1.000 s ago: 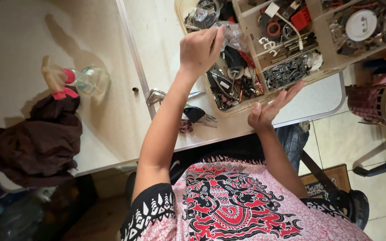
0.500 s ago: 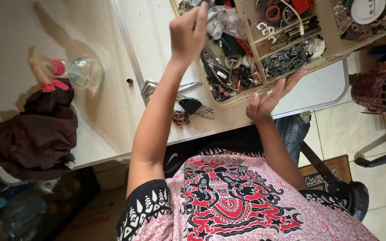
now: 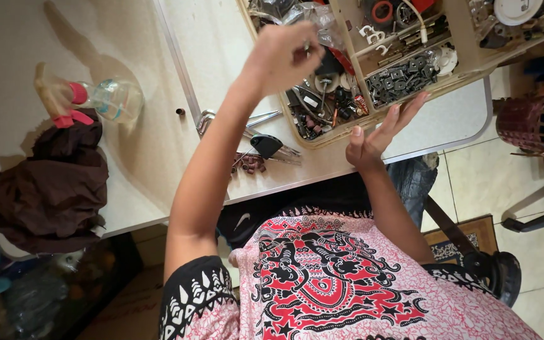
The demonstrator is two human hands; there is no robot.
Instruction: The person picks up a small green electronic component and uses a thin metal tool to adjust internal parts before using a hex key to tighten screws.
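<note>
From over the shoulder, the head camera looks down on a pale cream table (image 3: 133,176) with a thin metal strip running across it and a rounded corner at the right. On its far side sits a shallow, beige compartment tray (image 3: 467,38), its wells crowded with small dark metal parts, screws, clips, a red ring and a white disc.

The left hand (image 3: 281,56) is raised above the tray's leftmost well, fingers curled together with the tips pinched on something tiny; what it is cannot be made out. The right hand (image 3: 379,132) lies flat and open against the tray's near rim, fingers spread and holding nothing, its thumb toward the table edge.

Just near the left forearm, loose on the table, lie a silver pair of tweezers or pliers (image 3: 234,121), a black-headed key (image 3: 272,148) and a small dark cluster of bits beside it. A little metal ring sits alone by the strip. Further left stands a clear spray bottle with a pink trigger (image 3: 105,101), and against it a heap of dark brown cloth (image 3: 51,189) slumps over the table's edge.

Beyond the table the floor is pale tile (image 3: 492,182). A dark woven basket (image 3: 536,126) stands at the right, and a chair's wheeled base shows below the red-and-white patterned shirt (image 3: 347,289).
</note>
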